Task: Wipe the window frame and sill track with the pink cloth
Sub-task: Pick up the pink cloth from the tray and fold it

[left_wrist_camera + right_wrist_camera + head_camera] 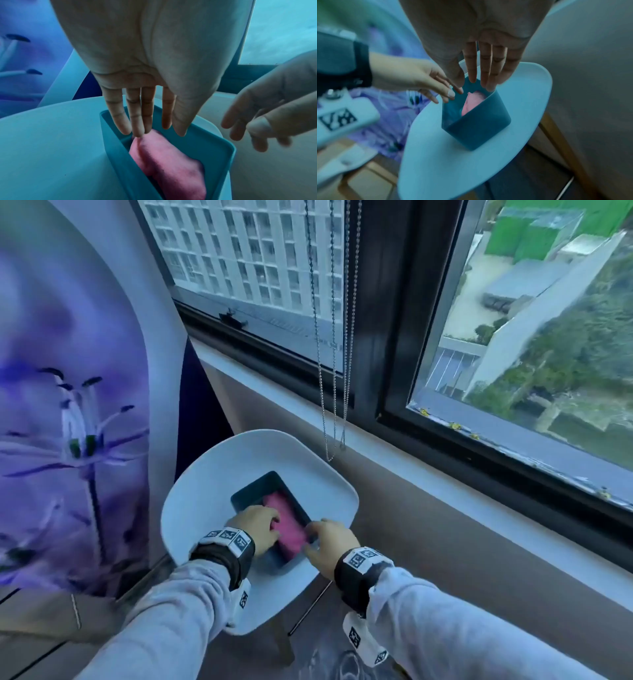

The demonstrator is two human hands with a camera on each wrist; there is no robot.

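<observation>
Head view, cloth: the pink cloth [286, 522] lies bunched in a dark bin [255, 491] on a white chair [205, 494], near and left of the window.
Head view, left hand [255, 525]: over the bin's near-left part, fingers down at the cloth; whether they pinch it cannot be told here.
Head view, right hand [329, 542]: at the bin's near-right edge, fingers spread, holding nothing seen.
Head view, goal: the dark frame [400, 313] and the track [274, 344] sit far and right, above a pale sill [445, 484]; bead chains [334, 337] hang before them.
Left wrist view, grip: fingers [135, 121] straight and apart, tips touching the cloth's far end [164, 159], not clamped.
Right wrist view, grip: fingers [485, 65] straight and apart just above the bin's far rim [476, 129]; the cloth [471, 104] shows inside, untouched by this hand.
Handling: it looks soft, light and limp, likely to sag and unfold when lifted.
Hold: best to gather the raised middle fold in a full-hand bunch, leaving a flat pad for the track.
</observation>
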